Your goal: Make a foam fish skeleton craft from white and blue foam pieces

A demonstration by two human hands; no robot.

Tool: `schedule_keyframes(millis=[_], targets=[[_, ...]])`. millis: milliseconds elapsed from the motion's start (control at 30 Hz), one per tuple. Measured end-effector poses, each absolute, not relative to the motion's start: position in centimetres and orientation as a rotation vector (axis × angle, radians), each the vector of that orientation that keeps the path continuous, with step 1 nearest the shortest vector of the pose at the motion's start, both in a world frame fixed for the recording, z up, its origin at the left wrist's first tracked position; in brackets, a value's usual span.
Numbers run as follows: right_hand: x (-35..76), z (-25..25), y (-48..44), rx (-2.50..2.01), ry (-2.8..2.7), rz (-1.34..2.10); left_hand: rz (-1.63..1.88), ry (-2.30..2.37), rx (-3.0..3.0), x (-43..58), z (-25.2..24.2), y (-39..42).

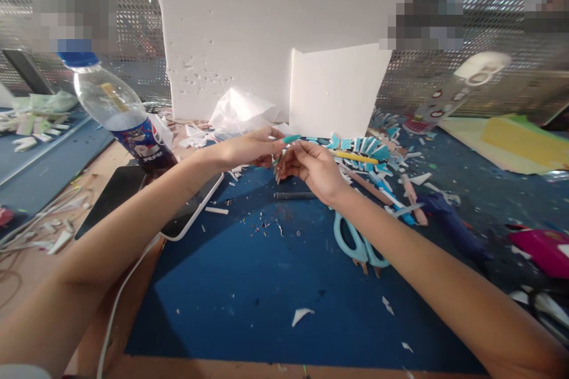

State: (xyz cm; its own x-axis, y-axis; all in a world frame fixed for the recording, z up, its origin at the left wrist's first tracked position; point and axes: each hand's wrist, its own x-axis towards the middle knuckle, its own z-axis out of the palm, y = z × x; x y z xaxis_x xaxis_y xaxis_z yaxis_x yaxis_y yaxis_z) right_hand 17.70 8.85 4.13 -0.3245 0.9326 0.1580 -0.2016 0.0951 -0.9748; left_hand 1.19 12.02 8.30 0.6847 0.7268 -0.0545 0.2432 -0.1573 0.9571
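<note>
My left hand [251, 149] and my right hand [315, 169] meet above the far part of a blue cutting mat [249, 284]. A small pointed teal piece [291, 138] shows at my left thumb's tip, right by the fingertips of my right hand. My left fingers are bent in toward the thumb. The fingers of my right hand are curled into a pinch, and whatever lies between them is hidden. Below the hands lies a dark grey pen [293, 195]. Light blue-handled scissors [353, 240] rest under my right forearm.
Behind the hands are blue and white foam cutouts [371, 147] and a yellow pen [358, 157]. A Pepsi bottle [137, 136], a phone [113, 195] and a white-edged tablet [193, 210] stand or lie left. A dark blue glue gun [453, 228] lies right. White foam boards [267, 23] rise behind.
</note>
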Motion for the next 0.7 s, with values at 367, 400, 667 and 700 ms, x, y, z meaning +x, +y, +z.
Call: schedule_keyframes(millis=[367, 400, 667, 700], targets=[[17.56, 4.12, 8.9, -0.956, -1.287, 1.208, 0.471, 0.729, 1.856, 0.59, 8.16, 12.61], [17.56, 4.12, 8.89, -0.969, -1.286, 1.158, 0.483, 0.737, 1.854, 0.57, 8.2, 12.62], [17.93, 4.09, 9.19, -1.034, -1.261, 0.797, 0.574, 0.828, 1.742, 0.72, 8.37, 12.72], [17.97, 4.2, 9.23, -1.047, -1.241, 0.779, 0.575, 0.853, 1.737, 0.77, 8.33, 12.74]])
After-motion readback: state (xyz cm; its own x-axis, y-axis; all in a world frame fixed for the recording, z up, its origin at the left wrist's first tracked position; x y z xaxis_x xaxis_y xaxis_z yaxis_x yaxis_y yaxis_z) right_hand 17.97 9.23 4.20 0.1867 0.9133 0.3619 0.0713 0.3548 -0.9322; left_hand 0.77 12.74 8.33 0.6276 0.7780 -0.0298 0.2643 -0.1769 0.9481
